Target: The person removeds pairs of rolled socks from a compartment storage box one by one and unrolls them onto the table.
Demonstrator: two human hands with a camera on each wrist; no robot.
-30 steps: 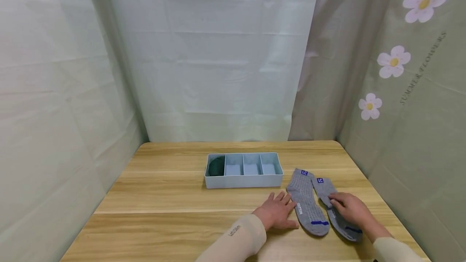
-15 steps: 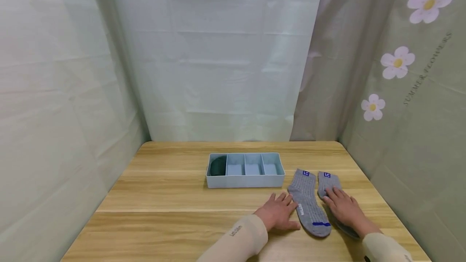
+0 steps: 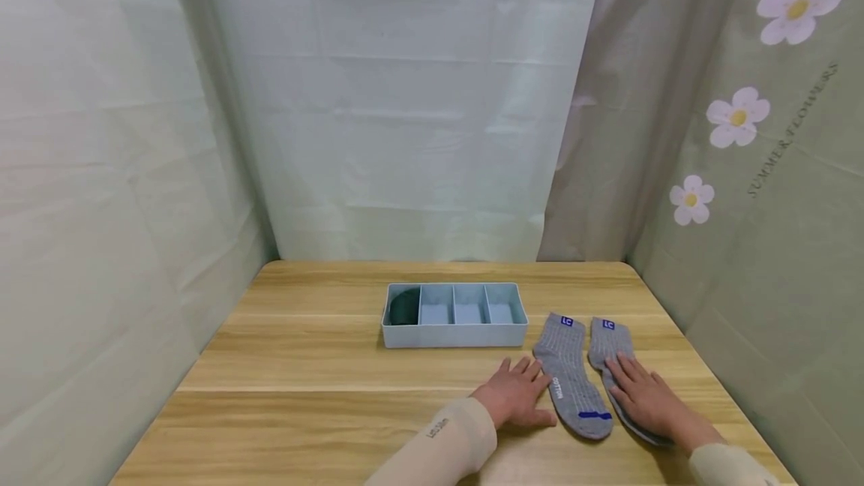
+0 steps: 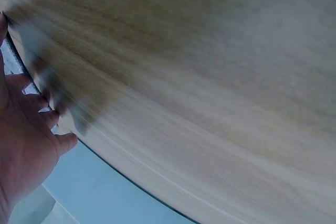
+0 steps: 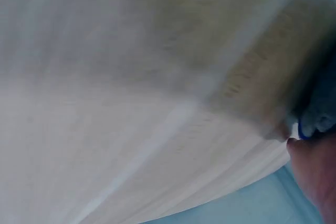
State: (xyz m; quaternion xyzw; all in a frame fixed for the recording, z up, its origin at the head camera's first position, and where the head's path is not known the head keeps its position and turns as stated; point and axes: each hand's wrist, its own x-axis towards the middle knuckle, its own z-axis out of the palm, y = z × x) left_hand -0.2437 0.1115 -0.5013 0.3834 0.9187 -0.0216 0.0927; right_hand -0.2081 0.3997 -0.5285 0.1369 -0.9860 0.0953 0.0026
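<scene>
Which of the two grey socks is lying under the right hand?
The sock on the right, nearest the table's right edge. The right hand lies flat on it, covering its lower part. The other sock lies uncovered between the hands.

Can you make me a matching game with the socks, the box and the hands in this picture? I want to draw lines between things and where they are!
Things:
1. left hand
2. right hand
3. dark green bundle
4. blue box

Places:
A. in the leftmost compartment of the box
B. flat on the right grey sock
C. on the table, behind the socks and hands
D. flat on the wood, fingertips at the edge of the left grey sock

Right pairs: 1-D, 2-B, 3-A, 4-C
</scene>
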